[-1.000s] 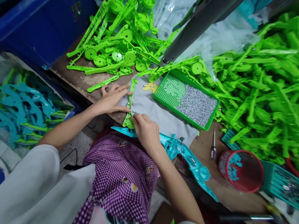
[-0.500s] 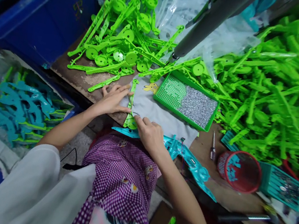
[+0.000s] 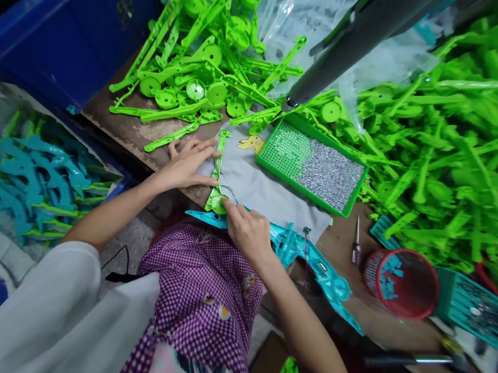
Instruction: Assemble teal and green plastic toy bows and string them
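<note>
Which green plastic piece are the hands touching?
The lone green strip lying on the grey cloth, pinned between the left hand and right hand. All other green pieces sit untouched in piles.

We see a worn brown surface (image 3: 139,130) carrying a grey cloth (image 3: 267,193), a green tray of screws (image 3: 312,168), heaps of green plastic parts (image 3: 450,150), a red basket (image 3: 399,283), a screwdriver (image 3: 357,243) and teal parts (image 3: 312,264).
</note>
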Action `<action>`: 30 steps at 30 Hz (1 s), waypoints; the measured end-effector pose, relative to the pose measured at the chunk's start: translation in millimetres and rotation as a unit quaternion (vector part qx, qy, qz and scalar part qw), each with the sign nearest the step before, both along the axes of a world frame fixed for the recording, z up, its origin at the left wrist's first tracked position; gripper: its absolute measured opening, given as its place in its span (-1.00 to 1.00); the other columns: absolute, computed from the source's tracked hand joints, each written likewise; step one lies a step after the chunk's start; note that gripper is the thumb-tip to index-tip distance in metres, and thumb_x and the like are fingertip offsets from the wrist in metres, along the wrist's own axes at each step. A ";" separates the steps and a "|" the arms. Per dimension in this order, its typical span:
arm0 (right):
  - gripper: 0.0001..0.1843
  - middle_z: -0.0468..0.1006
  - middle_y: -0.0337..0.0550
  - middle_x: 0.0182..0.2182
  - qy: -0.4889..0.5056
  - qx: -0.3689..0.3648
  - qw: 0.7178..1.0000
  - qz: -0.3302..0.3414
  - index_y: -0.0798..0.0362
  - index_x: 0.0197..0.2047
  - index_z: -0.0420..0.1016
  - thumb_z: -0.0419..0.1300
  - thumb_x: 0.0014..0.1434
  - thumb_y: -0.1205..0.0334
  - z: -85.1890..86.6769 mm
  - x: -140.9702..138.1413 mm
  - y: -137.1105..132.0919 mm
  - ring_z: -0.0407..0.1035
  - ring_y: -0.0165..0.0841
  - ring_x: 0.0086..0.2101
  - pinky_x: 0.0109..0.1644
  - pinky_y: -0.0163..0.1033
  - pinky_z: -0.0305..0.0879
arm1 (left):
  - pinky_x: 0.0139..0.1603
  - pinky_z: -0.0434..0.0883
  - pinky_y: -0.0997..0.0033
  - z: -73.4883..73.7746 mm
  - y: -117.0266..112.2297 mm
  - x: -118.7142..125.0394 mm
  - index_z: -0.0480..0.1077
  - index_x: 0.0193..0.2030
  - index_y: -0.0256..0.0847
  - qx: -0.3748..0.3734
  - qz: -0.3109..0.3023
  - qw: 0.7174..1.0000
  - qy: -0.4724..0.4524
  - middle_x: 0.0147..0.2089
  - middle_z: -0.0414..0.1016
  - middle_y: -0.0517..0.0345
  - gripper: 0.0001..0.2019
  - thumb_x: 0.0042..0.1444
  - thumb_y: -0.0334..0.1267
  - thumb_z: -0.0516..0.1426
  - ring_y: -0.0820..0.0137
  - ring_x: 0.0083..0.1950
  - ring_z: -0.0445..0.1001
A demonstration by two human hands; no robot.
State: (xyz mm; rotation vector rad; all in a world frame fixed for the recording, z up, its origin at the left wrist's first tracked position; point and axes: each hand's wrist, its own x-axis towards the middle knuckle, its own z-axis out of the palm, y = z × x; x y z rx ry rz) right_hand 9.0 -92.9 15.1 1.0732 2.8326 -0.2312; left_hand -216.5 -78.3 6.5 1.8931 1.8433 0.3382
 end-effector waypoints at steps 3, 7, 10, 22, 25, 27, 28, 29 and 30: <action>-0.62 0.61 -0.10 -0.27 -0.003 -0.027 0.999 -0.024 0.03 0.09 0.42 -0.08 0.30 0.31 7.0 -4.1 -0.3 0.32 -0.42 -0.52 -0.47 -0.22 -0.10 | 0.24 -0.10 -0.15 -0.2 -0.1 0.2 0.28 0.21 0.03 0.002 0.000 1.000 0.001 0.43 0.08 0.12 -0.38 0.05 0.20 0.17 -0.03 0.33 0.05; -0.59 0.60 -0.11 -0.27 0.021 -0.043 0.999 -0.002 0.06 0.16 0.36 -0.08 0.31 0.29 10.3 6.6 -6.0 0.32 -0.42 -0.51 -0.45 -0.24 -0.05 | 0.23 -0.10 -0.16 -1.3 -0.2 -0.3 0.29 0.20 0.03 0.000 0.000 1.000 0.000 0.42 0.08 0.12 -0.39 0.04 0.21 0.17 -0.03 0.33 0.05; -0.57 0.58 -0.11 -0.35 0.033 -0.004 0.999 0.009 0.09 0.19 0.34 -0.09 0.32 0.30 6.9 20.4 -14.5 0.31 -0.39 -0.50 -0.39 -0.23 0.03 | 0.23 -0.10 -0.17 -2.3 0.4 -0.6 0.29 0.19 0.04 0.000 -0.002 1.000 -0.001 0.42 0.10 0.12 -0.38 0.03 0.22 0.17 -0.04 0.33 0.05; -0.63 0.54 -0.13 -0.33 0.028 0.023 0.999 -0.011 0.05 0.11 0.39 -0.08 0.32 0.36 13.4 17.3 -17.5 0.29 -0.37 -0.46 -0.35 -0.21 0.01 | 0.28 -0.11 -0.15 -0.3 -12.9 5.2 0.18 0.31 0.11 0.032 0.022 0.999 0.013 0.46 -0.06 0.04 -0.36 0.10 0.19 0.13 -0.03 0.39 -0.02; -0.64 0.54 -0.12 -0.35 0.056 0.046 0.996 -0.053 0.10 0.08 0.41 -0.12 0.36 0.30 7.8 24.0 -25.8 0.28 -0.37 -0.46 -0.32 -0.22 0.03 | 0.29 -0.10 -0.14 -0.3 -18.7 8.8 0.17 0.31 0.14 0.068 -0.005 0.998 0.015 0.48 -0.17 0.03 -0.44 0.18 0.09 0.10 -0.01 0.42 -0.07; -0.64 0.53 -0.12 -0.37 0.062 0.046 0.995 -0.066 0.09 0.04 0.44 -0.12 0.36 0.28 4.3 27.2 -30.2 0.27 -0.37 -0.47 -0.31 -0.23 0.04 | 0.31 -0.11 -0.11 0.6 -20.6 11.5 0.24 0.27 0.20 0.089 -0.054 0.994 0.020 0.49 -0.19 0.11 -0.58 0.27 -0.04 0.03 0.04 0.44 -0.12; -0.65 0.53 -0.13 -0.36 0.062 0.040 0.995 -0.064 0.07 0.03 0.45 -0.11 0.36 0.28 3.2 28.1 -31.3 0.26 -0.37 -0.47 -0.32 -0.23 0.03 | 0.32 -0.14 -0.09 1.1 -20.8 12.5 0.27 0.24 0.23 0.094 -0.083 0.992 0.022 0.49 -0.17 0.17 -0.61 0.29 -0.12 0.00 0.09 0.45 -0.14; -0.65 0.53 -0.13 -0.36 0.060 0.033 0.996 -0.061 0.06 0.04 0.45 -0.10 0.36 0.28 2.5 28.6 -31.7 0.25 -0.37 -0.47 -0.32 -0.23 0.03 | 0.34 -0.17 -0.07 1.4 -20.5 13.3 0.28 0.22 0.27 0.094 -0.113 0.989 0.024 0.48 -0.13 0.22 -0.61 0.30 -0.19 -0.02 0.14 0.46 -0.17; -0.65 0.52 -0.13 -0.35 0.058 0.025 0.996 -0.058 0.04 0.04 0.45 -0.09 0.35 0.27 2.5 28.9 -31.3 0.25 -0.37 -0.47 -0.32 -0.23 0.03 | 0.35 -0.20 -0.05 1.4 -19.8 13.7 0.29 0.21 0.31 0.089 -0.143 0.985 0.025 0.47 -0.08 0.27 -0.59 0.30 -0.25 -0.04 0.19 0.47 -0.20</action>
